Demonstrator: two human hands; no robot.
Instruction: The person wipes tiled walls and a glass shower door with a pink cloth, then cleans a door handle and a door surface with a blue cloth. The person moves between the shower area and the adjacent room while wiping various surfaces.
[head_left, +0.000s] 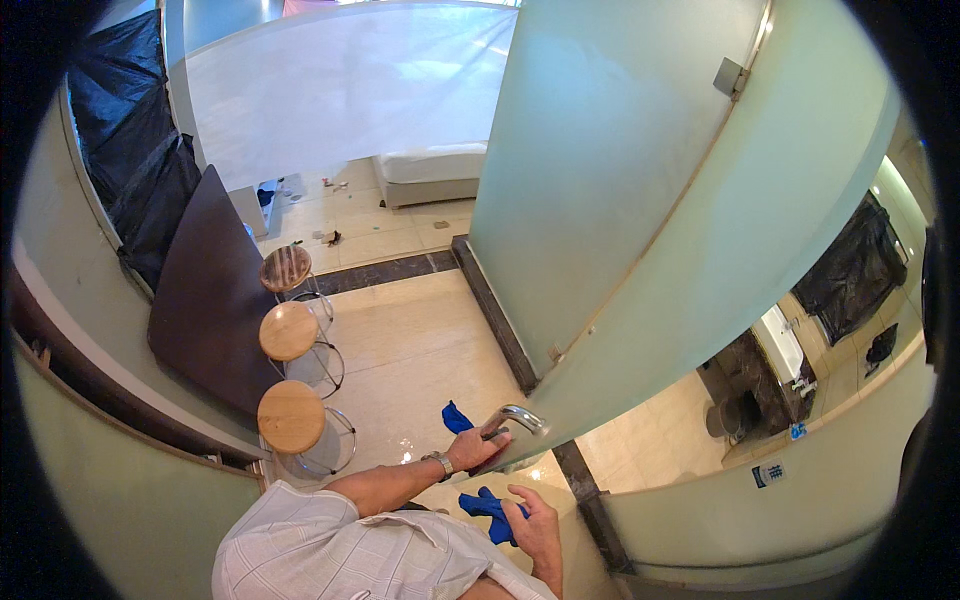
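A frosted glass door slants across the view, with a bent chrome handle near its lower end. My left hand, a watch at its wrist, is closed around the handle's near end. Just beyond that hand shows a piece of blue cloth; whether the hand touches it I cannot tell. Lower down, my right hand holds a crumpled blue cloth between thumb and fingers, close to the door's edge.
Three round wooden stools line the left side beside a dark brown panel. A dark stone threshold borders the glass. Washroom fittings, including a white basin, lie at right. Small litter dots the far floor below a white sheet.
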